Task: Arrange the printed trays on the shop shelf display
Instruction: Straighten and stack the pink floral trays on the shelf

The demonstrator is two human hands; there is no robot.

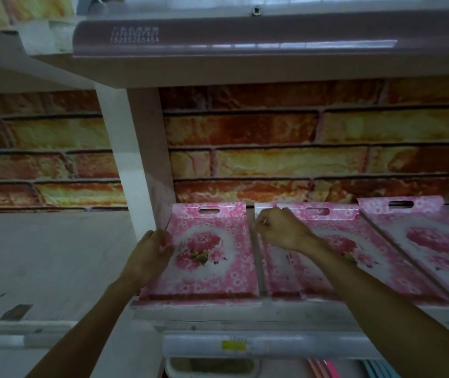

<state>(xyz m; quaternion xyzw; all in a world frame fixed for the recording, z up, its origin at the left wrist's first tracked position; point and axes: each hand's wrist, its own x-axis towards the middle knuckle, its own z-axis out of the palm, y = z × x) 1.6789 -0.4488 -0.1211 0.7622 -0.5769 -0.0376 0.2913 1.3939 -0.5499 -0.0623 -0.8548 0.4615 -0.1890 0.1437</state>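
Three pink floral printed trays lie flat in a row on the shelf (217, 313) across the lower centre and right of the frame. Your left hand (153, 248) grips the left edge of the left tray (207, 257), fingers curled round its rim beside the white upright post (138, 165). Your right hand (278, 227) sits at the upper left corner of the middle tray (327, 257), fingers curled, apparently pinching its rim. The right tray (430, 241) lies untouched against the brick-patterned back wall (299, 148).
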